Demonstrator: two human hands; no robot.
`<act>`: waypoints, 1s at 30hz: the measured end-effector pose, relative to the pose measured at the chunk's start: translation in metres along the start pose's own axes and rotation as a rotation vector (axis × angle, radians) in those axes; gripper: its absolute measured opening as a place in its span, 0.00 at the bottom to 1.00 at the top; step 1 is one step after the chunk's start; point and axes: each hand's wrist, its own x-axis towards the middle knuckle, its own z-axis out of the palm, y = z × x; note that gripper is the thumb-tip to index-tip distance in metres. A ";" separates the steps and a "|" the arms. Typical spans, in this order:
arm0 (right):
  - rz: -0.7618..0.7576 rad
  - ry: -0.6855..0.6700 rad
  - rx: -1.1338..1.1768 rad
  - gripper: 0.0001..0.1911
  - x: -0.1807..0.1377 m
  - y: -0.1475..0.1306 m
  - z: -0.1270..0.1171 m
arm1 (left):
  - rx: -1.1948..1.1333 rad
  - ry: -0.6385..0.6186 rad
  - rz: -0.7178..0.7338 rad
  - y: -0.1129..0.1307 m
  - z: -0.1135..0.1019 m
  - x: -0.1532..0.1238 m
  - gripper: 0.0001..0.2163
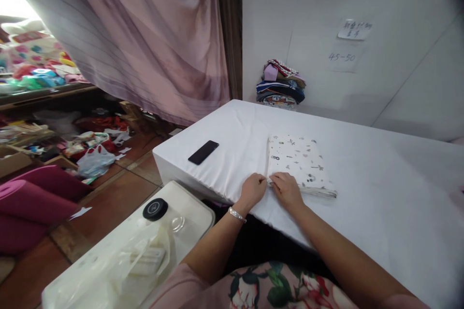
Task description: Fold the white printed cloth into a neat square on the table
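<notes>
A folded white cloth [299,161] printed with small grey, green and brown motifs lies flat on the white-covered table [377,188]. Its layers show along the near edge. At its near left corner, my left hand [254,187] is closed, the fingertips pinching the edge; a silver bracelet circles that wrist. Close beside it, my right hand [286,189] has curled fingers gripping the same corner from on top. The bit of fabric between the fingertips is mostly hidden.
A black phone [203,152] lies at the table's left. Folded clothes [281,84] are stacked by the wall. Lower left, a white stand [108,246] holds a round black object [155,209] and a clear plastic bag [145,270]. A pink curtain [163,34] hangs behind.
</notes>
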 end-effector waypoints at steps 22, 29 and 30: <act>0.157 -0.046 -0.103 0.17 -0.072 0.083 -0.090 | -0.017 -0.012 -0.058 0.006 0.011 0.027 0.07; 0.534 0.171 0.040 0.18 -0.093 0.107 -0.103 | 0.006 -0.026 -0.085 0.009 0.010 0.031 0.07; 0.550 0.186 0.053 0.18 -0.088 0.107 -0.102 | 0.013 -0.024 -0.087 0.010 0.010 0.031 0.07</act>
